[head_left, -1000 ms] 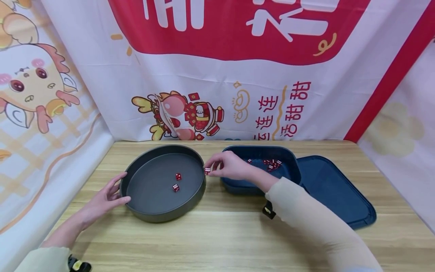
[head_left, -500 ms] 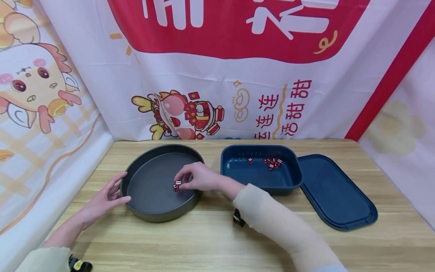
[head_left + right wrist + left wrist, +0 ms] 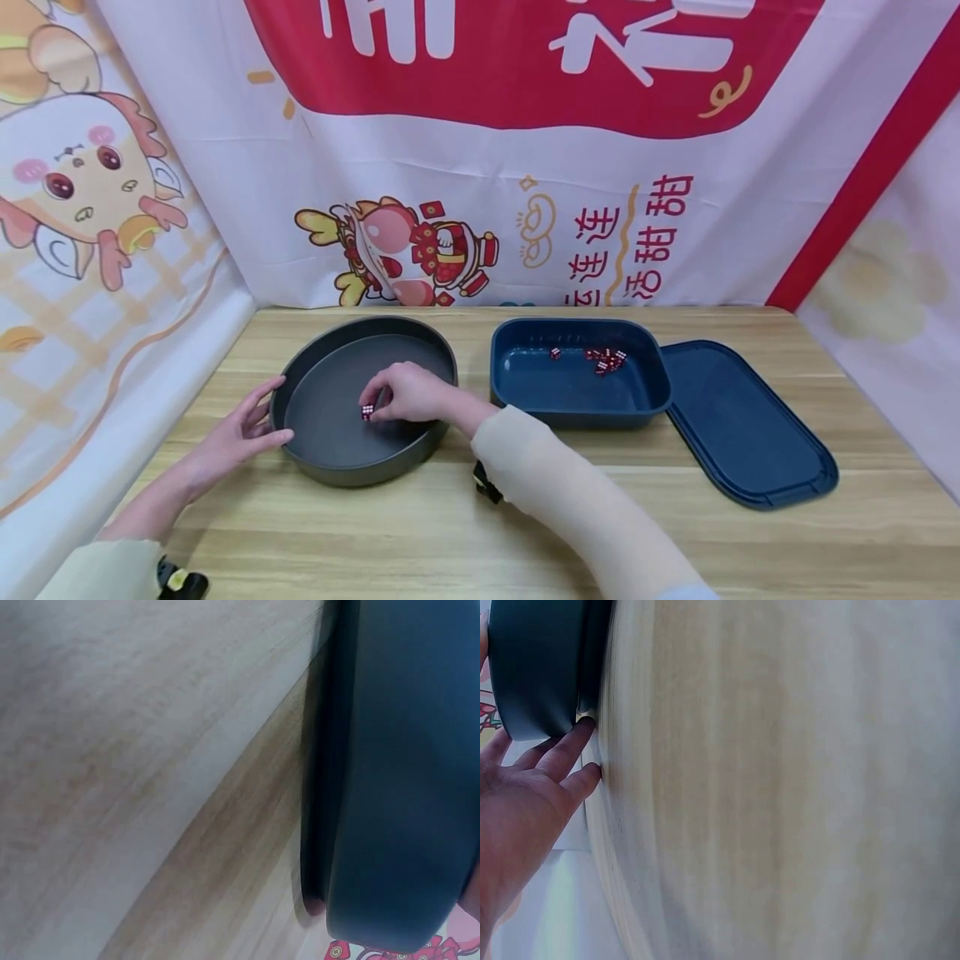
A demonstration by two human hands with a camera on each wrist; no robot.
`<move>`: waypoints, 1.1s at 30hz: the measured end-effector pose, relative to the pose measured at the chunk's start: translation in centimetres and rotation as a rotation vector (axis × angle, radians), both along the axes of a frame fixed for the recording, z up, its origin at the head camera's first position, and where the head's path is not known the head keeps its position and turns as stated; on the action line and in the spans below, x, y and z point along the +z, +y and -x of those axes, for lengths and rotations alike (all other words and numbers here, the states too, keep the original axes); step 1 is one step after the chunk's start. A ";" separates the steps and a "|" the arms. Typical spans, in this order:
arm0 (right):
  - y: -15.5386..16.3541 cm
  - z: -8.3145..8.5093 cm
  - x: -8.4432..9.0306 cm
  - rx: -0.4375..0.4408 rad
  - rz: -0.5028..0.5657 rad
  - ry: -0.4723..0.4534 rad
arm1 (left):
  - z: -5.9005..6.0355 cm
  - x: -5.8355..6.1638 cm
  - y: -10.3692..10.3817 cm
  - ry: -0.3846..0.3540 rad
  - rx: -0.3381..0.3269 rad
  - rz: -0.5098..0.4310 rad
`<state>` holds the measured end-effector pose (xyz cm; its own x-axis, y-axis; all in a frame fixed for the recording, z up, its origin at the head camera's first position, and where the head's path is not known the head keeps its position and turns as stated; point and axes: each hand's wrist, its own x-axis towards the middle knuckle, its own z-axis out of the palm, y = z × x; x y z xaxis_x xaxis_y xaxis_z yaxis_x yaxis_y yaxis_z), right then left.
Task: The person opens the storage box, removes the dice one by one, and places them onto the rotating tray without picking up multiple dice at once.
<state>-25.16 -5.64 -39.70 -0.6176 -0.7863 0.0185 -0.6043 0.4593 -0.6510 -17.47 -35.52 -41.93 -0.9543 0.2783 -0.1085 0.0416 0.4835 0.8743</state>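
A round dark grey tray (image 3: pixel 352 471) lies on the wooden table. My right hand (image 3: pixel 405 393) reaches into it over the right rim. Its curled fingertips pinch a small red die (image 3: pixel 367 412) just above the tray floor, and the hand hides whatever else lies under it. My left hand (image 3: pixel 238 433) rests on the table with straight, spread fingers touching the tray's left outer wall. The left wrist view shows those fingers (image 3: pixel 566 750) against the tray wall (image 3: pixel 540 667). In the right wrist view there is only a dark container wall (image 3: pixel 397 787) and table, no hand.
A dark blue rectangular box (image 3: pixel 577 410) stands right of the tray with several red dice (image 3: pixel 604 360) at its back. Its lid (image 3: pixel 750 425) lies flat to the right. Printed banners close off the back and both sides of the table (image 3: pixel 480 533).
My right hand carried a red die from beside the blue box leftward over the tray rim and down into the round tray. The left hand stayed on the tray's wall.
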 end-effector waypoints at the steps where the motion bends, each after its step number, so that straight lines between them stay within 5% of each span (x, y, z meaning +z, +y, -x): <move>1: -0.1 0.1 -0.1 -0.001 -0.018 0.009 | 0.0 0.0 0.0 0.001 -0.001 0.001; 9: -0.6 0.3 -0.6 -0.006 -0.099 0.040 | 0.3 0.0 0.4 0.000 -0.006 -0.010; 17: 0.2 0.4 -0.3 -0.018 -0.031 -0.041 | 0.3 -0.1 0.5 -0.002 -0.011 0.000; 33: 5.2 -0.9 4.4 -0.013 0.173 -0.090 | 0.0 -0.1 0.0 -0.001 0.006 0.022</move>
<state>-24.26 -0.40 -35.31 -0.6329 -0.7682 0.0964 -0.5346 0.3435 -0.7721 -17.50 -35.57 -41.98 -0.9559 0.2700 -0.1159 0.0374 0.5031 0.8634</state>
